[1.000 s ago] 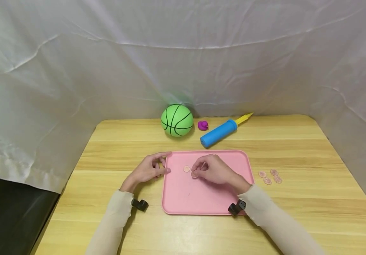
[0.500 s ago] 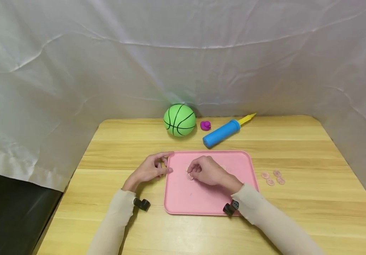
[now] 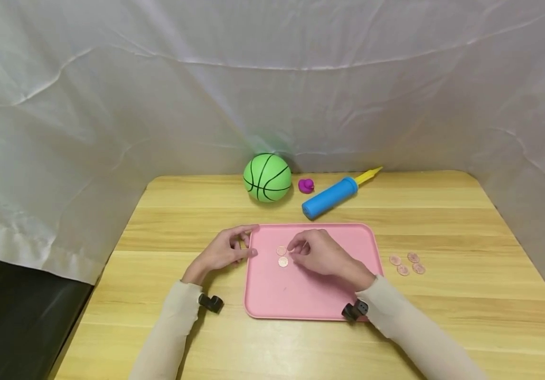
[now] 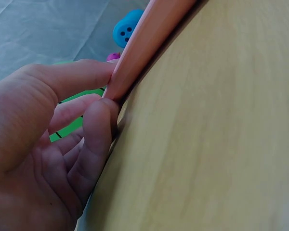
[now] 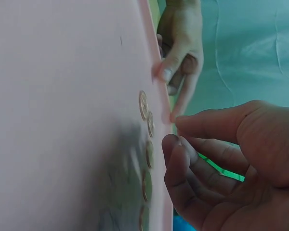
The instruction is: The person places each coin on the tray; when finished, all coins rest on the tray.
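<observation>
Drawn slightly rightward over half a second, a person's right hand (image 3: 321, 253) now stands clear of the near coin (image 3: 283, 262) it pinched, which lies flat on a pink tray (image 3: 296, 298) at the middle of a wooden tabletop (image 3: 277, 345). Just beyond it, nearly touching, lies the far coin (image 3: 281, 250). Both sit in the tray's left half, toward its far edge. The right wrist camera shows the right thumb and fingers parted by a small gap and holding nothing, above a string of five coins (image 5: 150, 154), the last cut off by the frame; the head view shows only two, the hand covering part of the tray.

At the tray's far left corner, the left hand (image 3: 220, 252) pinches the rim: its own wrist camera reveals a curled finger against the outer side, below the thumb, a detail the head view hides.

Only the head view takes in four loose coins (image 3: 403, 270), clustered between the tray and the tabletop's right edge. Along the far edge stand a green ball (image 3: 266, 178), a purple toy duck (image 3: 306, 186) and a blue pump (image 3: 330, 198) with a yellow nozzle (image 3: 369, 175). Dark holes in the pump's end show clearly from the left wrist.
</observation>
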Tool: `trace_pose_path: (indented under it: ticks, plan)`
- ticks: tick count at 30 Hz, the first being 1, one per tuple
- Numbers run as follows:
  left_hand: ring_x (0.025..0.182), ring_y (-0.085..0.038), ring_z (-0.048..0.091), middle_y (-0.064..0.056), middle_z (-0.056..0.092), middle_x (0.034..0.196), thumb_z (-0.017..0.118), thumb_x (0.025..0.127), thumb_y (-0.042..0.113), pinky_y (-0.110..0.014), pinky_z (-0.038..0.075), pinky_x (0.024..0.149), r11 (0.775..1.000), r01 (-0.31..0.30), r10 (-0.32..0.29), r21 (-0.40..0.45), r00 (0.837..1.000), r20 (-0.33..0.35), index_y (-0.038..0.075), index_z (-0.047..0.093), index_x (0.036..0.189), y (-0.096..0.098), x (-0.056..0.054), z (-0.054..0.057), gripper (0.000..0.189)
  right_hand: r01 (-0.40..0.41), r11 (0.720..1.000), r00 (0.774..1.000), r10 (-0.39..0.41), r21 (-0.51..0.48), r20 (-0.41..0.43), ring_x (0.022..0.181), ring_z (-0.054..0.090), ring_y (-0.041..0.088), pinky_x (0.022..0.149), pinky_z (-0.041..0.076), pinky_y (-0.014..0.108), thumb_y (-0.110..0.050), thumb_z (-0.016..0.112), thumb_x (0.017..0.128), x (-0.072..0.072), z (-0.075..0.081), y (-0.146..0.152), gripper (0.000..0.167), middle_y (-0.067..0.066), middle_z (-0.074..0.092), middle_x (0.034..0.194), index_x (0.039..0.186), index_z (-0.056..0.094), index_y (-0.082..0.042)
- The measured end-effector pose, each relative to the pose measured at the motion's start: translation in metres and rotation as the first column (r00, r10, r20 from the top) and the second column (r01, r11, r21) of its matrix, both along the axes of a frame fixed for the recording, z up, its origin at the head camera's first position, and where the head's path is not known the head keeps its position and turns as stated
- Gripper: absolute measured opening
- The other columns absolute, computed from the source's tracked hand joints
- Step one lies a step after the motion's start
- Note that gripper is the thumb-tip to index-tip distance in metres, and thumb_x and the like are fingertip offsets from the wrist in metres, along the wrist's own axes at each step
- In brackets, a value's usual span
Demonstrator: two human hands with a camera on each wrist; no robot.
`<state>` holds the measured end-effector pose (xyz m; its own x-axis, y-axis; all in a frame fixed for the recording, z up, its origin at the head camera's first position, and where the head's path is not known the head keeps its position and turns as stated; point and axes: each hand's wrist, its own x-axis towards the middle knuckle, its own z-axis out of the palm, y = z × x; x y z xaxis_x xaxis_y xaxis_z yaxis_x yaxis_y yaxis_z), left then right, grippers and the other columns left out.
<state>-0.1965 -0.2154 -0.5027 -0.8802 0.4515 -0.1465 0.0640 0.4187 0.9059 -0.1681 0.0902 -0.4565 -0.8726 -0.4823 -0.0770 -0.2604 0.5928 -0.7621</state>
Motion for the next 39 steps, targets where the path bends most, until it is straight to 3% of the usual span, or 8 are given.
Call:
trace_pose_path:
  ticks: [11, 22, 32, 39]
  plan:
    - [0.066, -0.010, 0.055, -0.014, 0.062, 0.111, 0.084, 0.094, 0.010, -0.023, 0.057, 0.052, 1.000, -0.001, 0.001, 0.004, 1.000, 0.004, 0.010, 0.057, 0.159, -0.001, -0.001, 0.000, 0.070, 0.059, 0.998, 0.997, -0.059, -0.006, -0.043, 0.084, 0.067, 0.014, 0.076, 0.060, 0.025, -0.006, 0.079, 0.096, 0.004, 0.004, 0.037, 0.016, 0.002, 0.075, 0.092, 0.111, 0.081, -0.004]
    - [0.065, -0.010, 0.056, -0.014, 0.063, 0.110, 0.085, 0.094, 0.011, -0.023, 0.057, 0.052, 1.000, -0.003, 0.003, -0.003, 1.000, 0.007, 0.010, 0.057, 0.159, 0.001, -0.001, 0.001, 0.070, 0.191, 0.981, 0.980, -0.189, 0.034, -0.064, 0.090, 0.071, 0.021, 0.081, 0.061, 0.032, -0.010, 0.080, 0.097, 0.001, 0.010, 0.082, 0.019, 0.007, 0.079, 0.098, 0.115, 0.081, -0.004]
    - [0.065, -0.009, 0.055, -0.015, 0.062, 0.110, 0.084, 0.095, 0.011, -0.024, 0.056, 0.051, 1.000, -0.001, 0.001, -0.001, 1.000, -0.002, 0.008, 0.057, 0.158, -0.001, -0.001, -0.001, 0.070, 0.258, 0.965, 0.962, -0.251, 0.054, -0.105, 0.087, 0.069, 0.021, 0.070, 0.058, 0.022, -0.009, 0.080, 0.097, 0.006, 0.013, 0.130, 0.018, 0.010, 0.077, 0.097, 0.114, 0.080, -0.002]
    - [0.065, -0.009, 0.055, -0.015, 0.063, 0.110, 0.084, 0.095, 0.011, -0.023, 0.056, 0.051, 1.000, 0.011, -0.011, -0.003, 1.000, -0.001, 0.008, 0.056, 0.159, 0.001, -0.001, -0.001, 0.070, 0.315, 0.941, 0.948, -0.305, 0.121, -0.094, 0.090, 0.067, 0.023, 0.062, 0.057, 0.024, -0.018, 0.075, 0.103, 0.013, 0.008, 0.164, 0.019, 0.010, 0.075, 0.098, 0.116, 0.079, -0.004]
